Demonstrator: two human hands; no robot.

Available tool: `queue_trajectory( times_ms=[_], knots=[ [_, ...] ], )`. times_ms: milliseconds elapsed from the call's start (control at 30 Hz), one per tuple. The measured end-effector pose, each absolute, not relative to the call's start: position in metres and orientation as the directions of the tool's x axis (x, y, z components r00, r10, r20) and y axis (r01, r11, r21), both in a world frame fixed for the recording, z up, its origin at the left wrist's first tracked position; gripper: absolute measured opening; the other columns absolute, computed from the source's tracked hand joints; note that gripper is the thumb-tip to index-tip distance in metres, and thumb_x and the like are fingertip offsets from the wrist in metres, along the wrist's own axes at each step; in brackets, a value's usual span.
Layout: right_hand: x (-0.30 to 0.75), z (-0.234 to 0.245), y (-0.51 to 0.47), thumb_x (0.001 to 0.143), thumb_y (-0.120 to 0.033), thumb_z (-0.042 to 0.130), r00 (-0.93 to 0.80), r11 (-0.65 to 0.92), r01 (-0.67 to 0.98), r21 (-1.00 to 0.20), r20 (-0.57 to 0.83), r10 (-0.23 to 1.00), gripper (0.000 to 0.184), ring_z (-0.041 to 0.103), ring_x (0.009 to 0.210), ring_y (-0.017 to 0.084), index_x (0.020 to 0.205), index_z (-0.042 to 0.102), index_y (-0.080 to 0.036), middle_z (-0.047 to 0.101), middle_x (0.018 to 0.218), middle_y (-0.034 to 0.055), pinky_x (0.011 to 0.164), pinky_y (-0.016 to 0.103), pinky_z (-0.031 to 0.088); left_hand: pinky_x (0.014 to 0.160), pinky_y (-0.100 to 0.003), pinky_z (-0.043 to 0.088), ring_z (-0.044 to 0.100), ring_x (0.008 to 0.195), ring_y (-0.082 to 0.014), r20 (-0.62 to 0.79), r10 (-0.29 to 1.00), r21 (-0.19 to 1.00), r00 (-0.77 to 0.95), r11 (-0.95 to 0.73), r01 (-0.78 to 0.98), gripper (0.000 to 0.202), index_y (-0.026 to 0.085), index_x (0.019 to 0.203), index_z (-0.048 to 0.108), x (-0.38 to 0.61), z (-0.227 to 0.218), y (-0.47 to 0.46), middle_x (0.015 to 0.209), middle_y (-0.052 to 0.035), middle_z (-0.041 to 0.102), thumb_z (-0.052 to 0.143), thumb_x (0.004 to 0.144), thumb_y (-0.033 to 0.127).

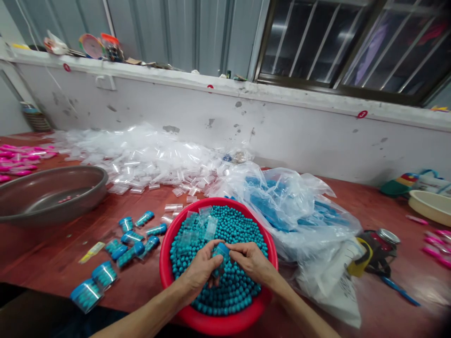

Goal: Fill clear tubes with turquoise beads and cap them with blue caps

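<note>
My left hand [201, 268] is closed round a small clear jar with a blue lid [221, 252], held tilted above the beads. The thumb and fingers of my right hand [252, 260] are pinched together at the edge of that lid. Under both hands stands a red basin [164, 263] of turquoise beads [234, 225]. Several clear, flat-looking empty tubes [210, 228] lie on the beads at the far left of the basin. My hand partly hides what is inside the jar.
Left of the basin lie several filled blue-lidded jars [131, 237] and a yellow-and-white tool [92, 252]. A grey basin [52, 211], a heap of clear plastic pieces [141, 150], a plastic bag of blue parts [282, 197] and a dark device with a yellow part [377, 249] surround it.
</note>
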State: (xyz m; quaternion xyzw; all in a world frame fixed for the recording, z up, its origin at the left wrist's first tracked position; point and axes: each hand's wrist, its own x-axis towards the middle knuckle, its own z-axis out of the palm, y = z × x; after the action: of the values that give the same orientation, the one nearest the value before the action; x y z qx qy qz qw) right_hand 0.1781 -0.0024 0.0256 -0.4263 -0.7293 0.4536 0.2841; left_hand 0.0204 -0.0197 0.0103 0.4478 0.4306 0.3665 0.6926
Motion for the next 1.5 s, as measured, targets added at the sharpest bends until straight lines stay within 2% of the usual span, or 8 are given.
queue_trajectory(
  times_ms=[100,267,533,700,800,900,1167,1500],
  knots=[
    [0.178,0.024,-0.005,0.084,-0.028,0.041,-0.517,0.229,0.377,-0.897,0.002,0.856,0.03,0.029,0.046,0.008,0.073,0.066,-0.016,0.038,0.049,-0.006,0.046,0.02,0.026,0.025,-0.012,0.019,0.034,0.026,-0.004,-0.297,0.908,0.942,0.295,0.33,-0.065,0.041,0.017,0.098,0.039,0.025,0.012,-0.022,0.043,0.0109,0.043,0.052,0.067,0.04],
    [0.183,0.024,-0.01,0.081,-0.021,0.044,-0.552,0.419,0.429,-0.8,0.136,0.823,0.021,0.046,0.064,0.012,0.082,0.065,-0.019,0.05,0.065,-0.002,0.062,0.023,0.035,0.026,-0.012,0.02,0.034,0.026,-0.0035,-0.29,0.918,0.953,0.27,0.302,-0.003,0.032,0.018,0.091,0.041,0.024,0.012,-0.024,0.044,0.0114,0.04,0.05,0.07,0.039],
    [0.185,0.016,0.01,0.062,-0.027,0.061,-0.352,-0.119,0.039,-0.992,-0.125,0.927,0.055,0.049,0.052,0.01,0.114,0.048,-0.016,0.055,0.073,-0.0015,0.049,0.024,0.041,0.028,-0.013,0.026,0.042,0.029,-0.0051,-0.276,0.863,0.954,0.424,0.3,0.01,0.04,0.017,0.103,0.037,0.015,0.009,-0.022,0.052,0.0079,0.049,0.047,0.072,0.041],
    [0.17,0.017,-0.007,0.078,-0.03,0.048,-0.424,0.099,0.265,-0.959,-0.023,0.905,0.04,0.054,0.069,0.015,0.116,0.05,-0.018,0.059,0.083,0.0018,0.063,0.028,0.045,0.031,-0.016,0.028,0.037,0.03,-0.0048,-0.276,0.92,0.96,0.277,0.276,0.041,0.051,0.02,0.12,0.031,0.024,0.01,-0.026,0.055,0.0088,0.046,0.046,0.074,0.036],
    [0.165,0.019,-0.021,0.067,-0.033,0.064,-0.477,0.19,0.462,-0.866,-0.062,0.876,0.078,0.049,0.101,0.024,0.133,0.027,-0.014,0.052,0.112,0.0095,0.084,0.035,0.041,0.054,-0.021,0.042,0.053,0.055,-0.0101,-0.185,0.959,0.982,0.214,0.191,-0.009,0.048,0.017,0.118,0.038,0.025,0.014,-0.026,0.071,0.0026,0.056,0.048,0.072,0.028],
    [0.159,0.02,-0.028,0.056,-0.032,0.071,-0.456,0.258,0.611,-0.748,-0.067,0.887,0.1,0.039,0.115,0.03,0.136,0.015,-0.009,0.035,0.129,0.0176,0.093,0.04,0.035,0.081,-0.024,0.039,0.052,0.088,-0.0155,-0.093,0.973,0.993,0.212,0.106,-0.051,0.041,0.014,0.109,0.046,0.024,0.014,-0.024,0.09,-0.0017,0.058,0.052,0.069,0.023],
    [0.14,0.017,-0.035,0.059,-0.027,0.061,-0.355,0.407,0.76,-0.507,0.201,0.913,0.069,0.057,0.083,0.029,0.12,0.036,-0.009,0.054,0.097,0.0145,0.067,0.041,0.048,0.056,-0.02,0.035,0.043,0.057,-0.0099,-0.13,0.979,0.991,0.159,0.13,0.008,0.021,0.017,0.092,0.05,0.031,0.011,-0.023,0.061,0.0055,0.047,0.049,0.072,0.023],
    [0.152,0.013,-0.037,0.072,-0.029,0.057,-0.514,0.336,0.633,-0.698,-0.054,0.856,0.078,0.053,0.099,0.024,0.137,0.015,-0.015,0.049,0.119,0.0127,0.082,0.035,0.042,0.077,-0.027,0.041,0.054,0.083,-0.0174,-0.054,0.989,0.975,0.141,0.022,0.222,0.025,0.018,0.097,0.053,-0.008,0.018,-0.027,0.087,-0.001,0.061,0.048,0.074,0.026]
  ],
)
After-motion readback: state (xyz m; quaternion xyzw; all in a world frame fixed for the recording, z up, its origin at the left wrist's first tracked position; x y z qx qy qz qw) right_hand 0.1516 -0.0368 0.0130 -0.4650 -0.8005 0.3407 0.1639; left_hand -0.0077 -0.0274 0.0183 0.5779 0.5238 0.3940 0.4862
